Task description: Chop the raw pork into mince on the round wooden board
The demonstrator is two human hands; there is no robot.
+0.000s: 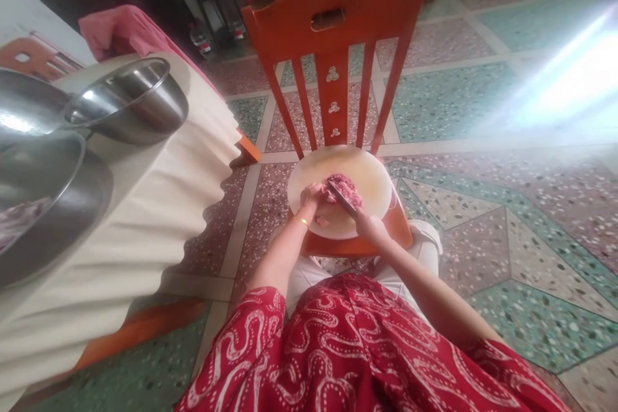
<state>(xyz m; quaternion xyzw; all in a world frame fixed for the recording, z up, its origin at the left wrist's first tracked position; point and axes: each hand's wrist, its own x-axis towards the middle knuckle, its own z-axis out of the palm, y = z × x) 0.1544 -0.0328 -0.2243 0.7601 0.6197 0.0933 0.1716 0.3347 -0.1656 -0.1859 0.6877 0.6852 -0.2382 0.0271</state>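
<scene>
Two hands on lumpy raw meat (345, 188) (round board (371, 174))

A home: terrazzo tiled floor (483, 219), orange wooden chair (338, 32), cloth-covered table (159, 206) bearing steel bowls (130, 100).

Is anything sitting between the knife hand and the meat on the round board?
Nothing visible: the right hand holds the knife with its blade already on the red raw meat, which the left hand steadies on the round pale cutting board.

Pink-red meat (346, 188) betw. the hands, on pale cream round board (367, 174). Orange chair (338, 19) beyond the hands. Red sleeves w/ white wavy pattern (251, 335). Floor (483, 219) speckled green, pink.
</scene>
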